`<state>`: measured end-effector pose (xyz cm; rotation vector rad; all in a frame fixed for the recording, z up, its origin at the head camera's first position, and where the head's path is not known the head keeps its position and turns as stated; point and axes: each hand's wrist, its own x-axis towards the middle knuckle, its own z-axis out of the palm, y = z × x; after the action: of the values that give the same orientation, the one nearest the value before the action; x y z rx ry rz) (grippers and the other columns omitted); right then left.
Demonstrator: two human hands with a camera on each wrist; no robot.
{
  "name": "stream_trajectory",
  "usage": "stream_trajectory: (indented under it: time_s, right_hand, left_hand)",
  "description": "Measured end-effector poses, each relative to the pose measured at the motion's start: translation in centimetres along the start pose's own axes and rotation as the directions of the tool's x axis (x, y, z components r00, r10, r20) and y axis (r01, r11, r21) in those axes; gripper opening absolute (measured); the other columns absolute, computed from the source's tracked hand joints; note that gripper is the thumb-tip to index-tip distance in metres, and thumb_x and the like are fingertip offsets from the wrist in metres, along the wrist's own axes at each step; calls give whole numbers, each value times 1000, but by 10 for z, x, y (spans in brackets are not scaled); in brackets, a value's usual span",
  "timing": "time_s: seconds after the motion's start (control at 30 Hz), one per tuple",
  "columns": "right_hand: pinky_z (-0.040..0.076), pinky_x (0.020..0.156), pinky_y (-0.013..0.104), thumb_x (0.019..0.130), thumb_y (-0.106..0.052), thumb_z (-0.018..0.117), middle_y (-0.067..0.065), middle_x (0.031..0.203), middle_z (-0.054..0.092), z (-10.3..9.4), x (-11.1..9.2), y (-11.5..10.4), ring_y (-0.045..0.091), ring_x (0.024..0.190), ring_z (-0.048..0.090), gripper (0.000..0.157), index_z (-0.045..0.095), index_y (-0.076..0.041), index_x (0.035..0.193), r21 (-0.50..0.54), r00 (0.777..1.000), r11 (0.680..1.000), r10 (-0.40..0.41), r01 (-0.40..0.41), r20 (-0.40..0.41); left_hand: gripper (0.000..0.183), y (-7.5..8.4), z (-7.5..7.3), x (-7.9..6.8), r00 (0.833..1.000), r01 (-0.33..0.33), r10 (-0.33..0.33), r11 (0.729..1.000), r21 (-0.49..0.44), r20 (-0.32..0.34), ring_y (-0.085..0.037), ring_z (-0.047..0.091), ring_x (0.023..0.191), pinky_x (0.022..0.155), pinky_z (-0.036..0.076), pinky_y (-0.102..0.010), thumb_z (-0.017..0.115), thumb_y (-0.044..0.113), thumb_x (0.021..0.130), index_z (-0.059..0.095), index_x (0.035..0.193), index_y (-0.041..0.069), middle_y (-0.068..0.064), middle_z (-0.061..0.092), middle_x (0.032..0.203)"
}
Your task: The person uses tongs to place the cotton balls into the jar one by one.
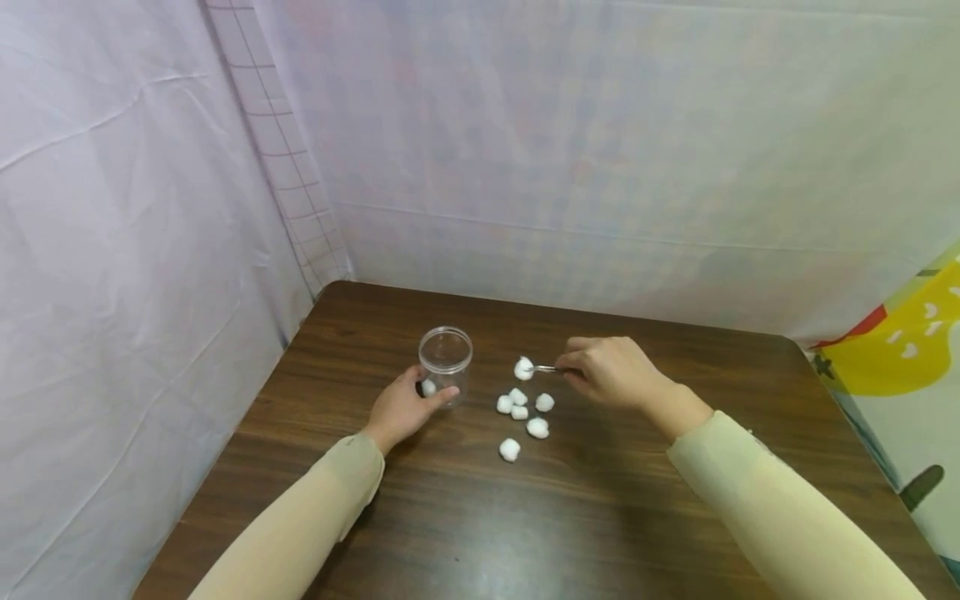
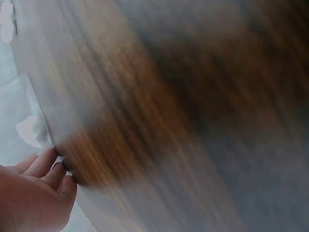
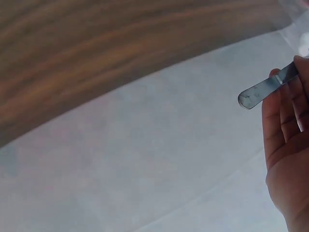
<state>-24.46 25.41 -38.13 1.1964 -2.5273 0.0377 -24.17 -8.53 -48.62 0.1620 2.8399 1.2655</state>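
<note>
My left hand point(image 1: 405, 407) grips the side of a clear plastic jar point(image 1: 446, 348), which stands upright without a lid. Low in the jar, a white cotton ball point(image 1: 428, 387) shows through the wall; the left wrist view also shows a cotton ball point(image 2: 32, 131) beside the fingers. To the right, my right hand point(image 1: 611, 371) pinches metal tweezers point(image 3: 263, 92), their flat rounded end sticking out past the fingers. At the tweezers' tips is another cotton ball point(image 1: 524, 368); whether it is lifted off the table I cannot tell.
Several loose cotton balls point(image 1: 510, 450) lie between the hands on the brown wooden table point(image 1: 480, 525). White cloth point(image 1: 570, 167) hangs behind the table's far edge and along its left side. A yellow printed pattern point(image 1: 900, 358) appears beyond the right edge.
</note>
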Motion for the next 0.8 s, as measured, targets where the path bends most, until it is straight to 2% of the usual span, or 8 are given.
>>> stream_trajectory:
  time_s: [0.17, 0.47, 0.63, 0.8]
  right_hand:
    - [43, 45, 29, 84, -15, 77, -5, 82, 60, -7, 31, -2, 6, 55, 48, 11, 78, -13, 95, 13, 1000, 1000, -11, 12, -26]
    - [46, 48, 27, 86, -14, 75, -5, 87, 62, -8, 77, -19, 6, 59, 52, 14, 79, -13, 100, 53, 1000, 998, 23, -24, 11]
    - [48, 51, 27, 86, -14, 75, -5, 88, 62, -2, 92, -26, 6, 61, 54, 15, 79, -13, 100, 64, 1000, 998, 5, -6, 16]
    - [49, 54, 27, 86, -13, 74, -5, 87, 62, 3, 100, -30, 6, 61, 54, 16, 79, -13, 101, 62, 999, 998, 9, -12, 40]
  left_hand:
    - [84, 1, -1, -1, 1000, 5, -5, 1000, 0, 1, -34, 52, 127, 106, 39, -50, 68, 60, 87, 48, 144, 3, -16, 55, 141]
    - [85, 1, -1, -2, 1000, 17, -17, 1000, 11, 4, -35, 52, 128, 106, 39, -51, 67, 64, 86, 49, 144, 4, -16, 55, 141]
    - [94, 2, -2, -3, 1000, 23, -23, 1000, 18, 2, -34, 53, 126, 104, 40, -52, 62, 76, 81, 51, 143, 6, -15, 56, 138]
    - [90, 3, -2, -3, 1000, 6, -6, 999, 43, -8, -35, 55, 123, 102, 42, -52, 62, 74, 82, 53, 142, 8, -16, 57, 135]
